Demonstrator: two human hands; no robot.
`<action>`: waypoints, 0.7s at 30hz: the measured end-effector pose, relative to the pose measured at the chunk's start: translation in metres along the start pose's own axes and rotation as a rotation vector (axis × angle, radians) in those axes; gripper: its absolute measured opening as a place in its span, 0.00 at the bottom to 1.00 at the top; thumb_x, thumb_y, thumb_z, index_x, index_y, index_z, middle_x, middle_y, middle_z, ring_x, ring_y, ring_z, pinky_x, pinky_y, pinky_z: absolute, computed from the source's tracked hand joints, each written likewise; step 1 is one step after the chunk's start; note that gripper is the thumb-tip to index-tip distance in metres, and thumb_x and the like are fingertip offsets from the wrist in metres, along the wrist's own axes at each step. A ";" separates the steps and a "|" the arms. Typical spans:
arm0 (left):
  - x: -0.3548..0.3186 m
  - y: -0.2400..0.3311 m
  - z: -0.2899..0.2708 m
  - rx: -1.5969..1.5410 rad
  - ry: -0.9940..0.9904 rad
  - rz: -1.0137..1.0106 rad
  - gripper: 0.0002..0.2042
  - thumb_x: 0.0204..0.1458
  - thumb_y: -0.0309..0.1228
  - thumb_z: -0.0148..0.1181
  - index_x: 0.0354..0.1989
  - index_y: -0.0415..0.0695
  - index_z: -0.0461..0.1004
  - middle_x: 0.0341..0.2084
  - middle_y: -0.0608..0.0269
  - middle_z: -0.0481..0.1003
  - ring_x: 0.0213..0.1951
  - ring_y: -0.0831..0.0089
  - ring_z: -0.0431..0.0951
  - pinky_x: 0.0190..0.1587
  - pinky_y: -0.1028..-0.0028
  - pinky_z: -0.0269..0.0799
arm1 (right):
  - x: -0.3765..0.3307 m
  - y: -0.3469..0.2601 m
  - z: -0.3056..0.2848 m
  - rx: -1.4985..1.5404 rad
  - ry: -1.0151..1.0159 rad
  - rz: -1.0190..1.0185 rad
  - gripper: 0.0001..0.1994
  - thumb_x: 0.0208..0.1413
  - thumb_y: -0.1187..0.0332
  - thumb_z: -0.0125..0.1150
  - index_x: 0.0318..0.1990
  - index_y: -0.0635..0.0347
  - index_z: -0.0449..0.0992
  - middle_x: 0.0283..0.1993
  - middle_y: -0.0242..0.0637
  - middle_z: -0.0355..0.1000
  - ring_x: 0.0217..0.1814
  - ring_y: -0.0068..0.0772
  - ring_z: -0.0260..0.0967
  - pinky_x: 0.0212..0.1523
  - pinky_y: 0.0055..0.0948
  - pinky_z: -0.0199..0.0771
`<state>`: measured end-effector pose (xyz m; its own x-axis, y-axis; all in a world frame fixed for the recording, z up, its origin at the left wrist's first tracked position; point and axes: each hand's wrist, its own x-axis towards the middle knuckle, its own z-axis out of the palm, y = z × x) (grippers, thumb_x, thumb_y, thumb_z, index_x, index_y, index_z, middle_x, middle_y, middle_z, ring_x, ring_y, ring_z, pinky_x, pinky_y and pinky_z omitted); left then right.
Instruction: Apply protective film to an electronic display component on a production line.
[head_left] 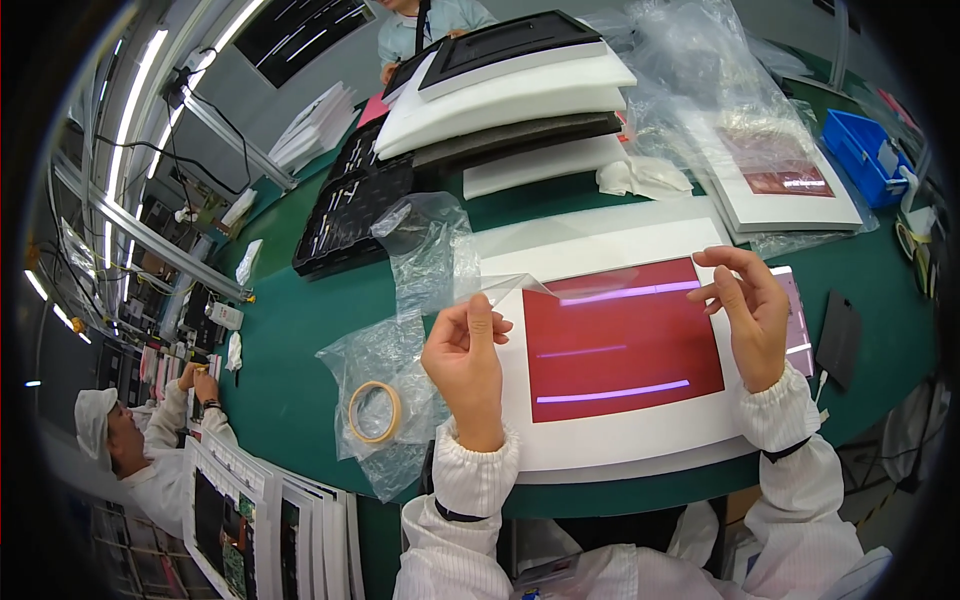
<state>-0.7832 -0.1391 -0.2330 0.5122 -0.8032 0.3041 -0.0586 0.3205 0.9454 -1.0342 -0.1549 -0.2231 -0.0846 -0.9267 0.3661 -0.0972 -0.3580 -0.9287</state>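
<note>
A glossy red panel with a wide white border lies flat in front of me, bright light streaks reflecting off it. At its far left corner, my left hand pinches the edge of a clear film, which is lifted and folded there. Over the panel's far right corner hovers my right hand, its fingers apart and bent, with nothing visible in them. A pale foam sheet shows beyond the white border.
A tape roll rests on crumpled clear plastic at left. Behind stand stacked foam sheets, a black tray and a blue bin. A dark flat piece lies right. Two co-workers are nearby.
</note>
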 end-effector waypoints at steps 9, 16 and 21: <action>-0.002 0.005 0.004 -0.037 0.037 -0.018 0.11 0.55 0.33 0.54 0.32 0.35 0.71 0.27 0.55 0.76 0.23 0.74 0.77 0.24 0.81 0.71 | -0.001 -0.002 -0.001 0.020 0.062 -0.016 0.05 0.52 0.74 0.56 0.36 0.63 0.69 0.37 0.40 0.74 0.28 0.25 0.74 0.26 0.17 0.69; -0.003 0.007 0.005 -0.036 0.052 -0.005 0.14 0.56 0.36 0.52 0.34 0.35 0.71 0.36 0.50 0.76 0.27 0.70 0.79 0.27 0.81 0.70 | -0.001 -0.002 -0.001 0.028 0.091 -0.015 0.05 0.52 0.75 0.57 0.35 0.64 0.71 0.34 0.41 0.75 0.27 0.26 0.74 0.26 0.17 0.70; -0.003 0.010 0.004 -0.067 0.058 0.003 0.13 0.56 0.36 0.52 0.35 0.35 0.72 0.37 0.50 0.76 0.27 0.69 0.79 0.27 0.81 0.71 | -0.002 -0.006 -0.002 0.021 0.089 -0.014 0.04 0.50 0.76 0.56 0.34 0.65 0.70 0.34 0.42 0.74 0.27 0.27 0.74 0.28 0.19 0.72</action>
<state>-0.7889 -0.1358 -0.2236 0.5607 -0.7728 0.2974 -0.0034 0.3570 0.9341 -1.0349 -0.1503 -0.2182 -0.1712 -0.9082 0.3819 -0.0778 -0.3739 -0.9242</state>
